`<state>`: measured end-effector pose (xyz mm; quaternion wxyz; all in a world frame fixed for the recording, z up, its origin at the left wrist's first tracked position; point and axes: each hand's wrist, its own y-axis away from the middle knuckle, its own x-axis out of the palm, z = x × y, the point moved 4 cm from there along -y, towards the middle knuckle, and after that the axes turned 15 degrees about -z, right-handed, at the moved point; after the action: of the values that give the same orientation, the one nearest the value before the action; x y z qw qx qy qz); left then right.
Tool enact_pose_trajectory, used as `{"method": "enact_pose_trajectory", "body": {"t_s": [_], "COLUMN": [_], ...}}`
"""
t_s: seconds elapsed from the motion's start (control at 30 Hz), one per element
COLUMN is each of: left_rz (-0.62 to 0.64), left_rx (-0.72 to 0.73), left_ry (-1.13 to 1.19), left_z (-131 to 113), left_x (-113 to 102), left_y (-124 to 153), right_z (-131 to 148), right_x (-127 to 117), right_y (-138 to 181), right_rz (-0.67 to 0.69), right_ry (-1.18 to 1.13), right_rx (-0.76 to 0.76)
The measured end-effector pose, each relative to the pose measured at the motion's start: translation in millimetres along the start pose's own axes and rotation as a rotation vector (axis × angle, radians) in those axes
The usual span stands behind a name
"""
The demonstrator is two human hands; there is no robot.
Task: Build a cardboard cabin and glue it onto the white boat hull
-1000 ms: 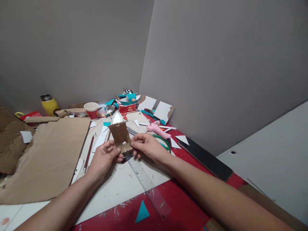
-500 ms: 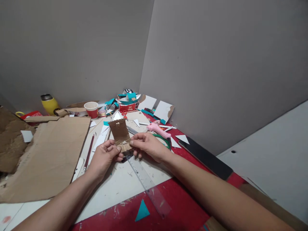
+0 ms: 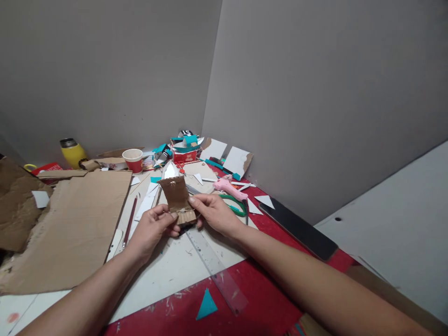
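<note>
My left hand and my right hand both pinch a small folded piece of brown cardboard between them, just above the table. One flap stands up and tilts away from me; the lower flap lies between my fingertips. A clear plastic ruler lies on the white sheet right under my hands.
A big cardboard sheet lies at left, with a red pencil beside it. Behind are a paper cup, a yellow bottle, teal and white scraps, a pink glue gun, green scissors, and a black phone at right.
The cardboard piece has tipped a little to the right and its lower flap has come further forward between my fingers. My hands stay in nearly the same place.
</note>
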<state>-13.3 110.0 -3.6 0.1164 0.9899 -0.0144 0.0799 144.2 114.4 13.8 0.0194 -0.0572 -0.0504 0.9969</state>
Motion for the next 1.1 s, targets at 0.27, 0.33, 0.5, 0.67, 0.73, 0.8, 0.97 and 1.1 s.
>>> {"method": "enact_pose_trajectory", "body": {"t_s": [0.27, 0.33, 0.5, 0.67, 0.73, 0.8, 0.97, 1.1], "left_rz": [-0.012, -0.010, -0.009, -0.014, -0.008, -0.009, -0.032, -0.087], "left_rx": [0.021, 0.027, 0.023, 0.040, 0.049, 0.057, 0.075, 0.087], "left_ry": [-0.039, -0.045, -0.048, -0.041, -0.035, -0.043, -0.047, -0.046], "left_z": [-0.7, -0.3, 0.7, -1.1, -2.1, -2.2, 0.1, -1.0], "left_x": [0.7, 0.9, 0.8, 0.5, 1.1, 1.8, 1.3, -4.4], "left_y": [1.5, 1.1, 0.4, 1.4, 2.2, 2.7, 2.1, -0.6], "right_z": [-0.1, -0.7, -1.5, 0.9, 0.9, -0.2, -5.2, -9.6], "right_x": [2.4, 2.6, 2.7, 2.1, 2.5, 3.4, 6.2, -1.8], "right_y": [1.7, 1.7, 1.2, 1.7, 2.1, 2.4, 1.6, -5.7], "right_rz": [0.026, 0.033, 0.029, 0.022, 0.033, 0.047, 0.089, -0.048], "right_ry": [-0.009, -0.006, -0.004, -0.003, -0.003, -0.008, -0.010, -0.035], "right_rx": [-0.005, -0.009, -0.008, -0.007, -0.012, -0.016, -0.006, 0.057]}}
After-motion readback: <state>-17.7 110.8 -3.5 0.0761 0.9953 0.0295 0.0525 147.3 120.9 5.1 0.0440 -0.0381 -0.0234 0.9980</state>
